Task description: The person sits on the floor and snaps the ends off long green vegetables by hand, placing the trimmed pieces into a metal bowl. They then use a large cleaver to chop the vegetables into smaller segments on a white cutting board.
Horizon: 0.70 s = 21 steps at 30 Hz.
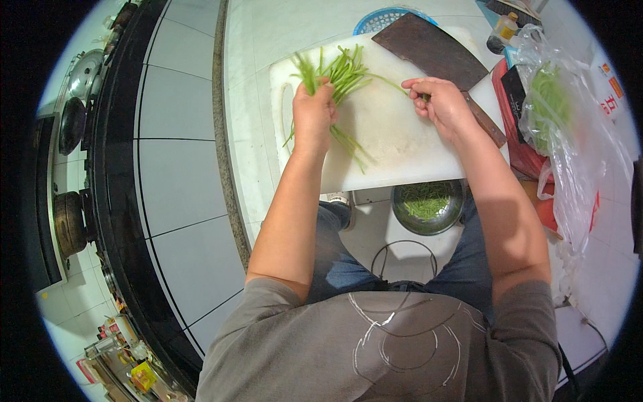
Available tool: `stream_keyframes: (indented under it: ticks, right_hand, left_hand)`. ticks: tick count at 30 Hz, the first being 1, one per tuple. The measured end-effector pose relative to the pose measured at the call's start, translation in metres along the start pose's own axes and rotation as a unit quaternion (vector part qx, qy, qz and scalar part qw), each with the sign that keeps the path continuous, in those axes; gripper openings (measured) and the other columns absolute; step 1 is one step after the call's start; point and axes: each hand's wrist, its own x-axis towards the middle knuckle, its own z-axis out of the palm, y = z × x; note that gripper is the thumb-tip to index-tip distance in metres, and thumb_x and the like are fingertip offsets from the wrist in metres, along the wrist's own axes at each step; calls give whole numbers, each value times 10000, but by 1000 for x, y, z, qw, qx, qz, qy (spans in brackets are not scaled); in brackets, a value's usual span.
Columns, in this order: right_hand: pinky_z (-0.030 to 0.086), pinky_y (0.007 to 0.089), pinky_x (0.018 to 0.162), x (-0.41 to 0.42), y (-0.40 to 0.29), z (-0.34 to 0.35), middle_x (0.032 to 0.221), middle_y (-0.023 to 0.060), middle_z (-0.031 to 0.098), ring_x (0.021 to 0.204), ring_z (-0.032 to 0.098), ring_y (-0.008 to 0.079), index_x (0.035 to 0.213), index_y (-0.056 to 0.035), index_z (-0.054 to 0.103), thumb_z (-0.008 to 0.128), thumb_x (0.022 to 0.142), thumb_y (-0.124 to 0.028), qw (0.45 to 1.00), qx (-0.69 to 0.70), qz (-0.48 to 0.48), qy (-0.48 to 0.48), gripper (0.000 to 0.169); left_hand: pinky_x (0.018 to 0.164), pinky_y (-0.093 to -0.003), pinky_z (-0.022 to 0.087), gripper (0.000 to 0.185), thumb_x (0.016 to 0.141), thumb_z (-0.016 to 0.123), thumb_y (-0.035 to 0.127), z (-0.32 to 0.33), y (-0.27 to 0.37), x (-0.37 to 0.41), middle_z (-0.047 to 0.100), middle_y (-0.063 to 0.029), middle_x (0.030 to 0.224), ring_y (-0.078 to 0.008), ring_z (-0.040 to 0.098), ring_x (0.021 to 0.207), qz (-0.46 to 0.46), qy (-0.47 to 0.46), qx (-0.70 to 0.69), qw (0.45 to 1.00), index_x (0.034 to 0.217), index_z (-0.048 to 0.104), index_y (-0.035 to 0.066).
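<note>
My left hand (314, 113) is closed around a bunch of long green vegetable stems (346, 75) over the left part of a white cutting board (402, 145). Thin stem ends stick out below the fist, and the tips above it are blurred. One stem stretches right to my right hand (437, 103), whose curled fingers meet its end. A bit of dark green shows inside those fingers. Behind the right hand lies a broad, dark-bladed cleaver (432, 47), its wooden handle (485, 120) passing beside my right wrist.
A glass bowl (427, 228) of cut greens sits low between my legs. At right, a clear plastic bag (557, 156) holds more greens beside a red bag (502, 85). A blue perforated basket (379, 20) and a yellow-capped bottle (504, 30) stand beyond the board. Left runs a black-edged counter (108, 151).
</note>
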Motion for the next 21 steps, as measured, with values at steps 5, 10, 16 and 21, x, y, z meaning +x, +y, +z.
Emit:
stream_keyframes:
  ticks: [5,10,16,21]
  right_hand:
    - [368,221,503,13,-5,-9,647,22,521,537,434,79,877,42,634,568,821,-111,992,-114,-3,54,176]
    - [479,407,755,22,5,5,854,211,645,830,621,365,829,-1,666,621,776,-169,881,-440,-114,130,182]
    - [487,388,681,33,11,11,771,186,654,713,633,321,768,-5,673,652,770,-166,859,-508,-61,9,163]
    - [302,271,358,15,16,26,525,15,506,397,408,97,747,-19,620,612,796,-98,933,-352,54,-56,93]
  left_hand:
    - [382,-238,304,211,850,584,167,21,-1,-4,467,20,560,-71,371,407,3,-52,184,981,973,607,-2]
    - [378,-256,300,201,880,562,174,31,-13,4,392,32,535,-81,341,399,-86,-63,97,990,968,596,-4]
    - [378,-261,298,185,882,567,182,38,-16,5,376,35,531,-85,338,401,-119,-66,18,991,942,582,8]
    - [386,-282,335,201,847,623,202,38,-21,9,451,-2,529,-102,406,406,-80,-40,105,990,860,591,3]
